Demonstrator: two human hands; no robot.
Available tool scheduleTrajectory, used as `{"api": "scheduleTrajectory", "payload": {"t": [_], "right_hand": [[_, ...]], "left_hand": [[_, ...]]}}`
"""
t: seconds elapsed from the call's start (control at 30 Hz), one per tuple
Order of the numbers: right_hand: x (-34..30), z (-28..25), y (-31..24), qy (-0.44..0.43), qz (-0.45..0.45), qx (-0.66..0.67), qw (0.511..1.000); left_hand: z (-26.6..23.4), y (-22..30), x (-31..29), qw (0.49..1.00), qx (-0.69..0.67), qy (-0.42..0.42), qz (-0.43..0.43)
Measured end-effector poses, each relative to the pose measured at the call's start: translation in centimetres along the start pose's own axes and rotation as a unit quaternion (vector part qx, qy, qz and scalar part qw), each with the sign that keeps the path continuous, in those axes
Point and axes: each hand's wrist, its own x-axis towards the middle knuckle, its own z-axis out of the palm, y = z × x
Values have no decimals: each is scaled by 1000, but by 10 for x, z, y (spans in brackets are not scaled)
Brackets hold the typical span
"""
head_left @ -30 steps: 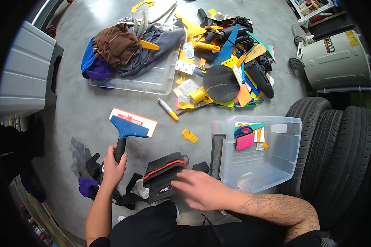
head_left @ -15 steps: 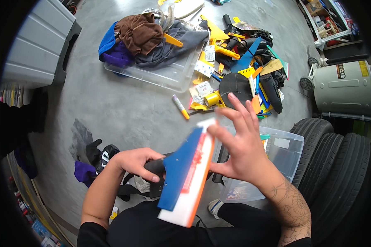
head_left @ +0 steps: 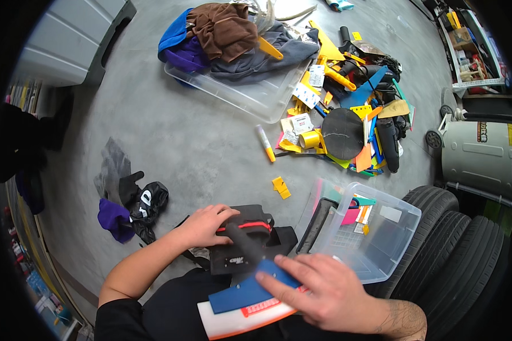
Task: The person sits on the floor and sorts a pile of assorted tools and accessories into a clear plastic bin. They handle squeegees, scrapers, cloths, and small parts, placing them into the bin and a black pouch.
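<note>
My right hand (head_left: 324,292) is closed on a squeegee with a blue head (head_left: 250,292), its fingers lying across the blue part. A white strip with an orange edge (head_left: 227,321) runs along the blade side. The dark handle (head_left: 246,243), slightly blurred, points away from me over a black tool pouch (head_left: 233,261) with red trim. At the pouch's left side, my left hand (head_left: 207,224) grips its upper edge, fingers bent over it. Whether the handle's end is inside the pouch or just above it, I cannot tell.
A clear plastic box (head_left: 404,238) with small items stands at right, beside stacked tyres (head_left: 432,250). Ahead lies a pile of scrapers and tools (head_left: 347,108), near a clear tray (head_left: 233,96) of cloths. A yellow piece (head_left: 280,187) and black and purple cloths (head_left: 119,219) lie on the floor.
The squeegee has passed from my left hand to my right and turned, its handle now pointing away. My left hand has moved onto the pouch. The whole view has shifted.
</note>
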Motion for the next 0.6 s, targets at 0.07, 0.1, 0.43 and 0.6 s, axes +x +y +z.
{"api": "scheduleTrajectory", "payload": {"t": [0.07, 0.1, 0.43, 0.6], "right_hand": [[-1, 12, -6, -48, 17, 26, 998], [1, 22, -8, -43, 25, 17, 999], [9, 86, 6, -17, 29, -34, 999], [17, 79, 3, -20, 28, -39, 999]], "left_hand": [[17, -8, 2, 999, -14, 35, 8], [23, -13, 3, 999, -18, 44, 6], [19, -33, 13, 996, -14, 87, 28], [15, -29, 18, 995, 5, 100, 15]]}}
